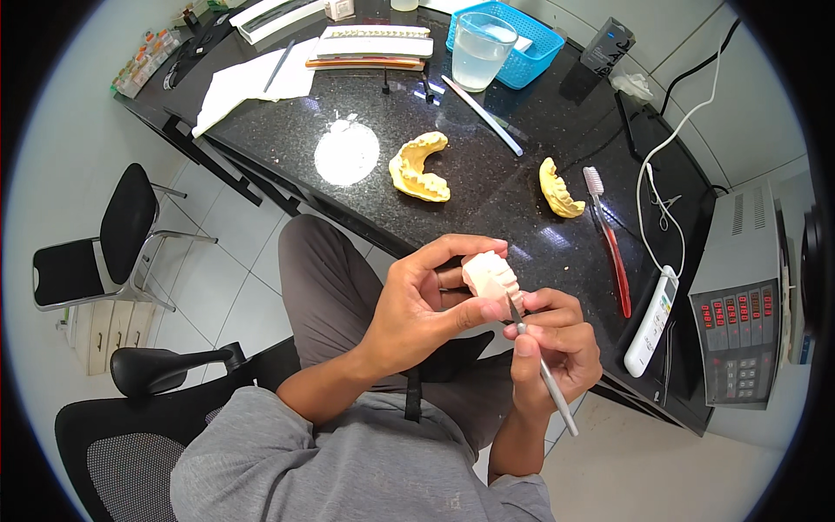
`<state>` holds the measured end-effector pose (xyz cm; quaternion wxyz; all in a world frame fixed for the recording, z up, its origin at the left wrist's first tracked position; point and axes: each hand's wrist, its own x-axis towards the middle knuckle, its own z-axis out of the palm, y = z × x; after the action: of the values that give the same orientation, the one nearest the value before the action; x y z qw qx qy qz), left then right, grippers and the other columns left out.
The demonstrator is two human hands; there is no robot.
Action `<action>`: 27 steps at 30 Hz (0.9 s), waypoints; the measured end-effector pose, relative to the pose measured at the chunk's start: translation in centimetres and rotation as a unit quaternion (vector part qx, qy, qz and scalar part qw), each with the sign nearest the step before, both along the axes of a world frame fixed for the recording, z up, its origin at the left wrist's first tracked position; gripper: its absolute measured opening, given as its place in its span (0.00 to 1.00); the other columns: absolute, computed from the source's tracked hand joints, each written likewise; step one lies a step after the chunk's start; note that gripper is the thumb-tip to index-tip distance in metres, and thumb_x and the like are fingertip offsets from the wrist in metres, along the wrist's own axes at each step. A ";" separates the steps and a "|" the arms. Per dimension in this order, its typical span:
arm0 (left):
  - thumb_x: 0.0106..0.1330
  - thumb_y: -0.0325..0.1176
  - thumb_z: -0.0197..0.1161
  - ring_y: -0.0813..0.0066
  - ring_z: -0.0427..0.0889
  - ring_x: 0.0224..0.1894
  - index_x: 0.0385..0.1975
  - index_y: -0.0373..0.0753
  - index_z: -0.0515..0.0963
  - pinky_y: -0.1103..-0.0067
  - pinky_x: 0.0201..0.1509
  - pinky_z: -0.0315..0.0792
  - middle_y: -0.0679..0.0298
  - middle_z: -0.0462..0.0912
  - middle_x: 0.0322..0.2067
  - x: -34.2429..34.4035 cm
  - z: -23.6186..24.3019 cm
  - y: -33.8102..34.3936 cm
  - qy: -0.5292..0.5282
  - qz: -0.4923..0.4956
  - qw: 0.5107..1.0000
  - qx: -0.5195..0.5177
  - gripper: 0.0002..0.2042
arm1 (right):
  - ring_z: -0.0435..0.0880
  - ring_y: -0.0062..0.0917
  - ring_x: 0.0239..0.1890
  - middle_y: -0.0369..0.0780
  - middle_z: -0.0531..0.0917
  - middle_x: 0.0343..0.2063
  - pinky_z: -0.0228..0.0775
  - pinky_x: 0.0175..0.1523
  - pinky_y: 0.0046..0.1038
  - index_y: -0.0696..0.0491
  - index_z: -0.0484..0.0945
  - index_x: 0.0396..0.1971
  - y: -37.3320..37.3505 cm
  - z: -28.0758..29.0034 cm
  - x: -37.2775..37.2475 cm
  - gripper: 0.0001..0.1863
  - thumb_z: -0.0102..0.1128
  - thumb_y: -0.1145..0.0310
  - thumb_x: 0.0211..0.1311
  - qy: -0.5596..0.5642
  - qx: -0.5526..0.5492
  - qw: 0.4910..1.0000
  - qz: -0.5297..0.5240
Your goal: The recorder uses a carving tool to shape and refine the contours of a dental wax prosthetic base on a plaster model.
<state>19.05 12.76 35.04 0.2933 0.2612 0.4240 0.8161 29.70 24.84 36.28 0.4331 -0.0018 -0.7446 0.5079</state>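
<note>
Between the thumb and fingers of my left hand [426, 296] is a pale pink dental cast [489, 275] with a row of teeth along its right side. My right hand [557, 348] grips a slim metal craft knife [554, 390] like a pen. The knife's blade tip meets the cast's lower right edge, close to my left thumb. Both hands are in front of my lap, at the desk's near edge. Beyond them on the desk lie a yellow horseshoe-shaped dental cast [422, 170] and a smaller yellow partial cast [559, 190].
The glossy black desk [487, 217] holds a red-handled toothbrush [611, 244], a white pen-like stick [484, 116], a glass of cloudy liquid [480, 54], a blue basket [532, 43] and a white sheet [252, 85]. At right, a white cable runs to a power strip [651, 322] beside a grey device [739, 322].
</note>
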 end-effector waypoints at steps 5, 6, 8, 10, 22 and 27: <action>0.59 0.33 0.72 0.71 0.81 0.50 0.58 0.30 0.70 0.81 0.49 0.78 0.53 0.76 0.54 -0.1 0.6 -0.3 -0.018 -0.014 1.000 -0.021 0.29 | 0.84 0.34 0.40 0.41 0.84 0.23 0.79 0.43 0.32 0.55 0.75 0.28 0.1 0.3 0.0 0.10 0.68 0.79 0.49 -0.004 0.007 1.000 0.004; 0.59 0.33 0.72 0.71 0.81 0.50 0.58 0.30 0.70 0.81 0.49 0.78 0.53 0.76 0.54 -0.2 0.6 -0.3 -0.018 -0.014 1.000 -0.021 0.29 | 0.84 0.34 0.39 0.41 0.84 0.23 0.79 0.42 0.32 0.55 0.75 0.28 0.1 0.3 0.1 0.09 0.68 0.79 0.50 -0.006 0.008 1.000 0.006; 0.59 0.35 0.72 0.72 0.81 0.49 0.59 0.30 0.69 0.82 0.48 0.78 0.52 0.76 0.55 -0.2 0.5 -0.4 -0.016 -0.023 0.999 -0.023 0.30 | 0.84 0.34 0.38 0.41 0.84 0.23 0.79 0.42 0.32 0.55 0.75 0.28 0.2 0.4 0.1 0.09 0.68 0.78 0.50 -0.008 0.010 1.000 0.009; 0.59 0.36 0.72 0.73 0.81 0.49 0.60 0.30 0.69 0.82 0.48 0.78 0.52 0.76 0.55 -0.3 0.4 -0.4 -0.016 -0.027 0.999 -0.018 0.30 | 0.85 0.34 0.37 0.41 0.84 0.23 0.80 0.41 0.31 0.55 0.75 0.27 0.3 0.5 0.2 0.09 0.68 0.78 0.50 -0.010 0.018 1.000 0.011; 0.61 0.37 0.70 0.74 0.81 0.48 0.61 0.30 0.68 0.82 0.49 0.78 0.51 0.76 0.56 -0.5 0.2 -0.5 -0.009 -0.057 0.998 -0.014 0.30 | 0.85 0.34 0.34 0.42 0.83 0.22 0.80 0.38 0.30 0.57 0.74 0.26 0.3 0.9 0.6 0.07 0.64 0.81 0.47 -0.025 0.010 1.000 0.013; 0.64 0.35 0.67 0.70 0.82 0.49 0.59 0.30 0.67 0.80 0.51 0.78 0.51 0.74 0.57 -0.1 0.1 -1.1 -0.021 -0.050 0.999 -0.003 0.27 | 0.84 0.32 0.35 0.43 0.82 0.26 0.77 0.41 0.28 0.59 0.76 0.29 2.6 1.6 1.1 0.04 0.62 0.77 0.55 0.007 0.049 0.989 -0.141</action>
<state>18.93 11.67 35.13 0.3436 0.2639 0.4061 0.8046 30.85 27.43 37.90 0.5051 -0.0819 -0.7577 0.4050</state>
